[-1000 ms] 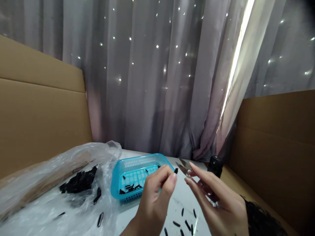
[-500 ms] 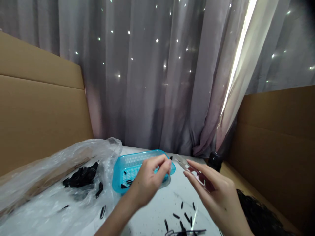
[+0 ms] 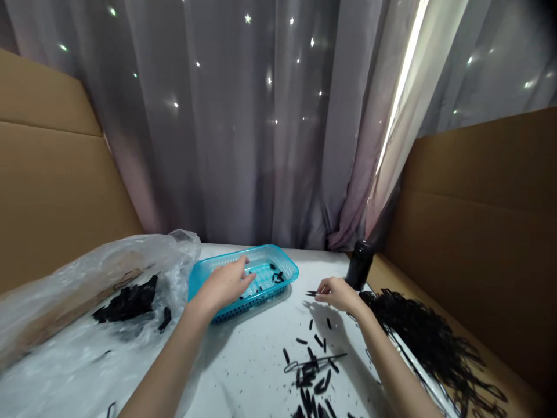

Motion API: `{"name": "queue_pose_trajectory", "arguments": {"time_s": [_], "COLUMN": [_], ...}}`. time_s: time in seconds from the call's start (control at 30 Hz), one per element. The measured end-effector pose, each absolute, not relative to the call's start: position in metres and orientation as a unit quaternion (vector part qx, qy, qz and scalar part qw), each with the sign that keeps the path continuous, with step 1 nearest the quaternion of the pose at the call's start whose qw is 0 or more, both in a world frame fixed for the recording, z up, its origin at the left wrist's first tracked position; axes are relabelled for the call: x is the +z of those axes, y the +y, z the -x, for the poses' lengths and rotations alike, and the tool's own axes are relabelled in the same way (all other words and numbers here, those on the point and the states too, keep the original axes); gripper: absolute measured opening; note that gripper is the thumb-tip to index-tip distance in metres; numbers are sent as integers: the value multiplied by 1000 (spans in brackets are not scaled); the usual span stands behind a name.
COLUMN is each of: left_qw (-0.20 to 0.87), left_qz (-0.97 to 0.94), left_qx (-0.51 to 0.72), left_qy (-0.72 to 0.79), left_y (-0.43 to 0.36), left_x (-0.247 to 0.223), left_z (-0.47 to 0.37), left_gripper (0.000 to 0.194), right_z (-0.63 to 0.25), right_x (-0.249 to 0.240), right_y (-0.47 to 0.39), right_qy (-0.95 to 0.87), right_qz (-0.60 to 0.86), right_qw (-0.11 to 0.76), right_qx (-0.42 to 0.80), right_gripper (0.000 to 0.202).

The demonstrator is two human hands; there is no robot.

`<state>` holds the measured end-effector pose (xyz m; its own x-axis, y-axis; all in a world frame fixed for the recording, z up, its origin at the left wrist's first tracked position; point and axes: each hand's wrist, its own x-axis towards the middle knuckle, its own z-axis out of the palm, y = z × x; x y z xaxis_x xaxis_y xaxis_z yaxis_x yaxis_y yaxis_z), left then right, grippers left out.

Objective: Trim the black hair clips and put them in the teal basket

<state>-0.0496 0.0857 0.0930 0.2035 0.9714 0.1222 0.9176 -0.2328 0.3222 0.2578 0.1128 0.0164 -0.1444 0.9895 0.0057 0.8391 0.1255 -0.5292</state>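
Note:
My left hand is over the near left side of a blue plastic basket, fingers apart and with nothing seen in them. Small black pieces lie in the basket. To the right, my right hand is closed on small snips, whose two dark pointed tips stick out leftward just above the white table. Their handle is hidden by my fingers. Below my right hand, several short black strips are scattered, with a longer thin black loop across them.
A dark cylindrical container stands behind my right hand. A heap of black loops lies at the right. On the left, a clear plastic bag has a black bundle on it. Cardboard walls flank the white table, with a grey curtain behind.
My left hand has gone from closed to open, moving left over the basket. My right hand, still holding the snips, has lowered towards the table. The view has tilted down, showing more black strips.

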Motion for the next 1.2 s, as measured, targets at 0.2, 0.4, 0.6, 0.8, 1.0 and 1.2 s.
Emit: {"name": "queue_pose_trajectory", "arguments": {"time_s": [0.2,0.4,0.6,0.8,1.0,1.2], "left_qw": [182,199,156,133,138,138], "left_qz": [-837,-849,-865,-872,-869,-865], "left_qx": [87,57,127,197,227,243], "left_qy": [509,485,459,429,417,417], "left_y": [75,72,78,85,89,88], "left_x": [81,51,15,-23,-35,-38], "left_z": [24,-4,-30,-39,-37,-37], "left_gripper": [28,17,26,39,40,39], "right_z": [-268,-266,-268,-272,-272,-269], "right_x": [-28,-63,-77,-81,-83,-83], "right_y": [135,142,149,154,154,153], "right_qy": [-671,-649,-641,-617,-615,-626], "right_qz": [656,643,613,603,609,604], "right_qw": [293,373,436,478,468,463], "right_qx": [185,162,151,163,178,168], "right_gripper": [26,27,27,29,30,30]}}
